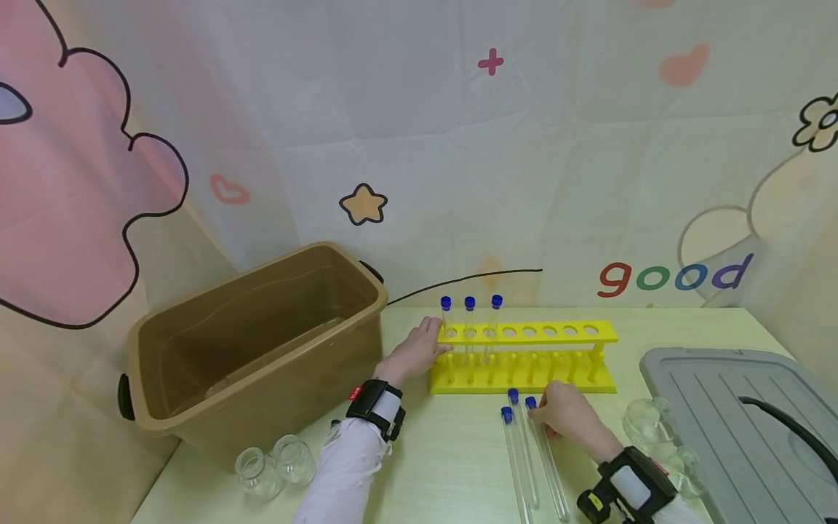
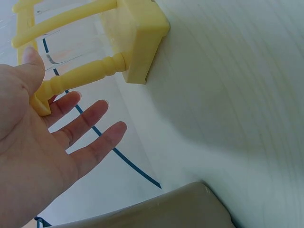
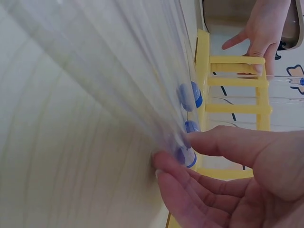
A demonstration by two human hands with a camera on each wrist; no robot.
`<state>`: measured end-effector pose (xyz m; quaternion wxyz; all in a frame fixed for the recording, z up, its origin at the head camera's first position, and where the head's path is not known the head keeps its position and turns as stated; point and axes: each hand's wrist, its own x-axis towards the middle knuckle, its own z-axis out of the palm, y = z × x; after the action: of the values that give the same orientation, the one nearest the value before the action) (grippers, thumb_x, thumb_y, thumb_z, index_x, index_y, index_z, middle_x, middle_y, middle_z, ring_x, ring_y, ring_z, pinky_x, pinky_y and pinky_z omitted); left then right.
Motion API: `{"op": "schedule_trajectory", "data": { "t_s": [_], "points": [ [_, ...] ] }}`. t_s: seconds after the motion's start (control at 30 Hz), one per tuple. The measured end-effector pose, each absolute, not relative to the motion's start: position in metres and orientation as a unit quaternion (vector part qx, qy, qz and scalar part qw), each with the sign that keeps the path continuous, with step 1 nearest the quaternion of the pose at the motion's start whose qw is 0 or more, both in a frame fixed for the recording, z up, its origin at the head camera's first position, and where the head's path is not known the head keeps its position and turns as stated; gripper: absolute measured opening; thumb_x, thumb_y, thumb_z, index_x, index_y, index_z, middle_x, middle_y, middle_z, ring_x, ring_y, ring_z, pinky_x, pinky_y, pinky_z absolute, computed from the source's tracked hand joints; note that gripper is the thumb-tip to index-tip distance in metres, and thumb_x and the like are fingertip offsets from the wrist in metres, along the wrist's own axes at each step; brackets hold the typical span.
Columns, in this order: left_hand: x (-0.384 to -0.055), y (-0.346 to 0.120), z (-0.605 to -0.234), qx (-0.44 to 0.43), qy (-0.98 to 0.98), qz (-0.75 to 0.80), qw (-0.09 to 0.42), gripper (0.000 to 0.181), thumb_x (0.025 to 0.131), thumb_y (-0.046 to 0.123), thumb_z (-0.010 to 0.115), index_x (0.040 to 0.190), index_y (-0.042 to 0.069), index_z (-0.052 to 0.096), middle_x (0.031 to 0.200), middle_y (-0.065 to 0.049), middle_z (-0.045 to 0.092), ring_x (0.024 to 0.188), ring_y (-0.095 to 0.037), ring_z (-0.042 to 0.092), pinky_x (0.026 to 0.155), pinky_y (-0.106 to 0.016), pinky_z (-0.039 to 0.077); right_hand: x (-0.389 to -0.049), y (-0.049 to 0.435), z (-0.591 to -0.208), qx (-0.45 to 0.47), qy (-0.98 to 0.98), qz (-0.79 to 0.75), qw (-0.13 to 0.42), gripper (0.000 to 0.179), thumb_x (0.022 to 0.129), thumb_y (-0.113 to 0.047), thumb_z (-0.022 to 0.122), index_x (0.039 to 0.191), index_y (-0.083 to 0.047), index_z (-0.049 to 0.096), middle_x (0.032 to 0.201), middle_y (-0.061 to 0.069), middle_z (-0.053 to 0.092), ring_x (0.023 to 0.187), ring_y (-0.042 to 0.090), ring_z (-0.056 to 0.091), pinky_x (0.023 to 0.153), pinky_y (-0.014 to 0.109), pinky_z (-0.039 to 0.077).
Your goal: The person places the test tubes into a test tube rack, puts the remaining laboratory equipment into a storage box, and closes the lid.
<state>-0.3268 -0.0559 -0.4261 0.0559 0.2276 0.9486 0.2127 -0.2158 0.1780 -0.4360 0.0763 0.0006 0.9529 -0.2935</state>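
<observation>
A yellow test tube rack stands on the table, three blue-capped test tubes upright at its left end. The left hand grips the rack's top bar at that end; the left wrist view shows its thumb on the bar and the other fingers spread. In front of the rack lie three more capped tubes. My right hand pinches the rightmost one, a glass test tube, just below its blue cap. Beside it lie the other two tubes. The right wrist view shows thumb and fingertips at the tube's capped end.
A brown plastic bin stands at the left, two small glass jars before it. At the right lies a grey ribbed lid with a black handle; more clear glassware stands by its left edge. A printed cloth hangs behind.
</observation>
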Motion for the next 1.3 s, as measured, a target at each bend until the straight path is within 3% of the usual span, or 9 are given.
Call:
{"op": "schedule_trajectory", "data": {
  "t_s": [0.33, 0.63, 0.83, 1.3],
  "points": [
    [-0.325, -0.056, -0.424, 0.230, 0.948, 0.215, 0.052, 0.048, 0.094, 0.029, 0.047, 0.133, 0.007, 0.030, 0.119, -0.007, 0.037, 0.097, -0.021, 0.042, 0.088, -0.030, 0.037, -0.215, 0.175, -0.428, 0.002, 0.952, -0.297, 0.076, 0.026, 0.081, -0.009, 0.065, 0.055, -0.006, 0.057, 0.043, 0.000, 0.045, 0.038, 0.010, 0.036, 0.042, 0.022, 0.024],
    [-0.324, -0.057, -0.425, 0.232, 0.947, 0.215, 0.050, 0.048, 0.094, 0.030, 0.047, 0.133, 0.008, 0.029, 0.119, -0.007, 0.037, 0.097, -0.020, 0.042, 0.088, -0.029, 0.038, -0.212, 0.172, -0.404, -0.007, 0.945, -0.322, 0.060, 0.013, 0.083, -0.009, 0.063, 0.073, -0.002, 0.059, 0.057, 0.004, 0.051, 0.049, 0.016, 0.046, 0.047, 0.027, 0.036],
    [-0.324, -0.057, -0.425, 0.241, 0.947, 0.206, 0.045, 0.048, 0.094, 0.031, 0.046, 0.133, 0.007, 0.029, 0.121, -0.008, 0.036, 0.097, -0.021, 0.042, 0.087, -0.029, 0.038, -0.211, 0.169, -0.385, -0.014, 0.936, -0.352, 0.015, 0.014, 0.084, -0.009, 0.063, 0.086, 0.004, 0.058, 0.065, 0.004, 0.055, 0.056, 0.018, 0.052, 0.050, 0.029, 0.042],
    [-0.327, -0.058, -0.427, 0.240, 0.948, 0.202, 0.052, 0.050, 0.094, 0.033, 0.044, 0.134, 0.007, 0.028, 0.123, -0.007, 0.035, 0.097, -0.020, 0.042, 0.086, -0.027, 0.038, -0.217, 0.173, -0.355, -0.057, 0.916, -0.377, -0.125, 0.019, 0.086, -0.011, 0.062, 0.095, 0.006, 0.059, 0.076, 0.009, 0.058, 0.063, 0.020, 0.055, 0.056, 0.029, 0.046]
  ]
}}
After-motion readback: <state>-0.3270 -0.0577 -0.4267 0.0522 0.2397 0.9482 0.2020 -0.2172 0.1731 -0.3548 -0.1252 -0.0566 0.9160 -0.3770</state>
